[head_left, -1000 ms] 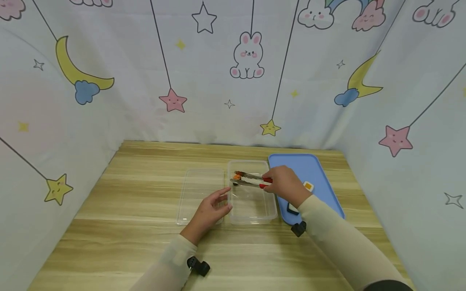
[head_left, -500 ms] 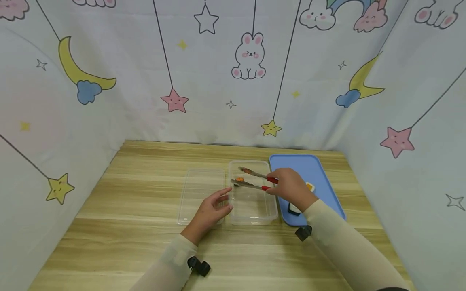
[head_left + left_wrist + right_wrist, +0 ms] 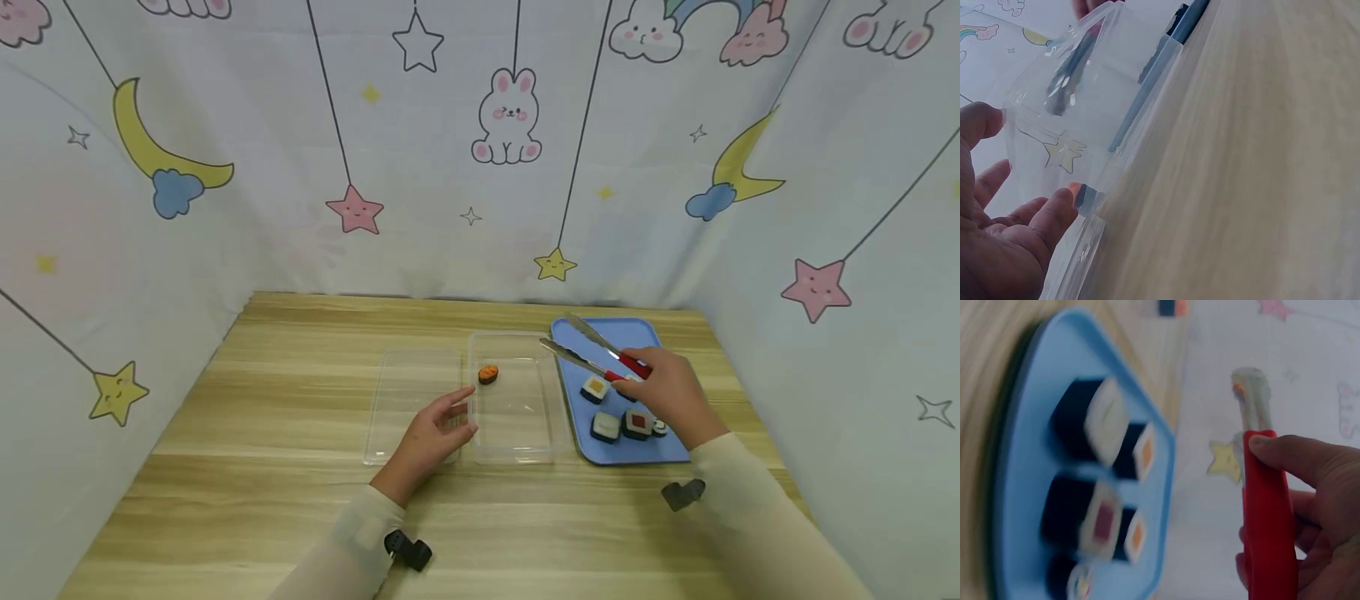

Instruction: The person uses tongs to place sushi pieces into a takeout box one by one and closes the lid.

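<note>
My right hand point(image 3: 671, 396) grips red-handled metal tongs point(image 3: 573, 358) above the blue tray point(image 3: 600, 332). The tongs' arms stand apart, with nothing between them. Near the clear plastic box's point(image 3: 517, 457) left wall lies an orange-topped sushi piece point(image 3: 488, 374). My left hand point(image 3: 427, 437) is at that wall, fingers relaxed and spread; in the left wrist view the thumb and fingertips are against or very near the plastic. On the tray sit several dark-wrapped sushi rolls, including a yellow-centred roll point(image 3: 595, 389), a pale-topped roll point(image 3: 605, 427) and a red-centred roll point(image 3: 637, 424). My right hand partly hides another.
A flat clear plastic lid or shallow box point(image 3: 408, 375) lies left of the box, under my left hand's reach. The tray stands close to the box's right side. Patterned cloth point(image 3: 450, 258) hangs behind and beside the wooden table point(image 3: 285, 467).
The tongs spread and let go of the orange-topped sushi, which stays in the box. My right hand has carried the tongs right, over the tray. My left hand stays put.
</note>
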`<state>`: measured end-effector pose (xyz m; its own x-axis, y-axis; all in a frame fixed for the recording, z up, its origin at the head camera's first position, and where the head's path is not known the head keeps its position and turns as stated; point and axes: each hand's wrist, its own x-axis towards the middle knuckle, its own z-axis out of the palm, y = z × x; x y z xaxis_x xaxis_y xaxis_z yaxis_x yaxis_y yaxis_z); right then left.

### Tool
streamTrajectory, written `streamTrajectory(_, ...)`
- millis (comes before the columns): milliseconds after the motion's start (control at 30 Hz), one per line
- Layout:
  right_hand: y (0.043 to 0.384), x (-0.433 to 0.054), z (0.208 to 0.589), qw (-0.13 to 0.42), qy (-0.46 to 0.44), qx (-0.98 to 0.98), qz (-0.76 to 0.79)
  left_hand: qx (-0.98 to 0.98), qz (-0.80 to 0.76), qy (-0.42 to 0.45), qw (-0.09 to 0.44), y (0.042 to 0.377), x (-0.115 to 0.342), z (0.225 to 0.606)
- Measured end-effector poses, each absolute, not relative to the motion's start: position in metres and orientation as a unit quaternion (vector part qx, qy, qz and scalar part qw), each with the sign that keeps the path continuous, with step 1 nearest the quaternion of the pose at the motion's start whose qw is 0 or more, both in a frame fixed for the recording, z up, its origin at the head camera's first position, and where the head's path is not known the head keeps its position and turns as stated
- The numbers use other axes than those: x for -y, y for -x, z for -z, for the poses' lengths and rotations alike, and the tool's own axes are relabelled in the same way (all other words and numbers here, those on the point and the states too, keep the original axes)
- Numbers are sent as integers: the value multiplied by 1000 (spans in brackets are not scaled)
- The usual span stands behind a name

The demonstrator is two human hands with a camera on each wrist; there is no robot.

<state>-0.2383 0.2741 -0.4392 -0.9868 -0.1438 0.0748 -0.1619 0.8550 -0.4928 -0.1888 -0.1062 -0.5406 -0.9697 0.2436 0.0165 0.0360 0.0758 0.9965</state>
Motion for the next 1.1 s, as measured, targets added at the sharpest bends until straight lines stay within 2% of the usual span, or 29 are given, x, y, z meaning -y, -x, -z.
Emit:
streamTrajectory(133,228,-305,444,-1,-47,968,-248,-729,-674,-95,73,188,104,540)
streamTrajectory(367,212,-335,454,-32,-41,974,-221,-730,-673,-97,69,190,104,540)
streamTrajectory(1100,203,-337,454,-28,-49,981,-188,-721,-683,-91,75,189,104,540)
